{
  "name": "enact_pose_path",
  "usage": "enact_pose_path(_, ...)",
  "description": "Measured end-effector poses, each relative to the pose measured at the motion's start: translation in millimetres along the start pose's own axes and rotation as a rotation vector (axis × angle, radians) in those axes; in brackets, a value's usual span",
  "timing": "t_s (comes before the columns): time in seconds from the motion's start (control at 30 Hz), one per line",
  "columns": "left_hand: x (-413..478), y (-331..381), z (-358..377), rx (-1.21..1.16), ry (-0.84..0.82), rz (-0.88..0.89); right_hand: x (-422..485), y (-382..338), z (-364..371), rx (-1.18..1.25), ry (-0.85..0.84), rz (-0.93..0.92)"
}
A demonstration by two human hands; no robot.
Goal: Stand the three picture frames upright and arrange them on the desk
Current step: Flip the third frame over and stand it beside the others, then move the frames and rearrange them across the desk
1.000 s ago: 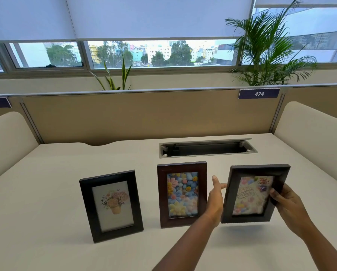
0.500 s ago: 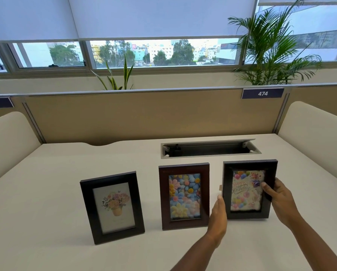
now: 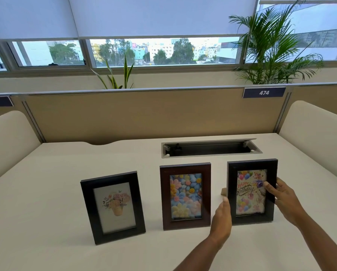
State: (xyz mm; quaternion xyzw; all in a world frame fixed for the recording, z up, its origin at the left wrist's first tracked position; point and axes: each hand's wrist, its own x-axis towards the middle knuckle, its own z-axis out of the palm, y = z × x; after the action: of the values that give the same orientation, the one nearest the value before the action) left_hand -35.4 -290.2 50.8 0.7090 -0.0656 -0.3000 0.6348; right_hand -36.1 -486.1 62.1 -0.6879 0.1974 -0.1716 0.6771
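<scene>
Three frames are stood upright in a row on the white worktop [image 3: 46,173]. L: black frame [image 3: 112,207] w/ a flower-pot print, tilted slightly. Centre: brown frame [image 3: 185,196] w/ smiley-flower print. R: dark frame [image 3: 252,191] w/ a "Happy Birthday" balloon card; its back stand [image 3: 224,191] is seen poking out at the left edge, resting on the worktop.

The right hand [image 3: 285,200] is placed on the dark frame's right edge, thumb over the front glass, fingers wrapped behind — frame is gripped. The left hand [image 3: 221,218] is held flat and unclenched, fingertips just beside the frame's left edge; contact can't be told for sure. It overlaps the brown frame's lower right corner in view. Both forearms are extended from the lower right.

A recessed cable tray [image 3: 210,148], lid raised, is set into the worktop behind the frames. Beyond: tan partition [image 3: 144,114] w/ a "474" label [image 3: 264,92], cream side panels, a palm [image 3: 269,47] & a small plant [image 3: 116,75], windows w/ blinds half down.
</scene>
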Motion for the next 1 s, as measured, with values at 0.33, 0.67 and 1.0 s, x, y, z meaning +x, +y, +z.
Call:
enact_pose_path(0.33, -12.9, 1.9, -5.2, 0.141, 0.070, 0.125, -8.9, 6.3, 5.9, -0.241, 0.158, -0.130)
enact_pose_path(0.67, -44.3, 38.5, -50.9, 0.303, 0.463, 0.731, -29.2, -61.8, 68.8, -0.178, 0.584, -0.776)
enact_pose_path(1.0, -61.7, 95.6, -159.0, 0.640, 0.864, 1.032, -84.0, -84.5, 204.9, -0.149, 0.147, -0.927)
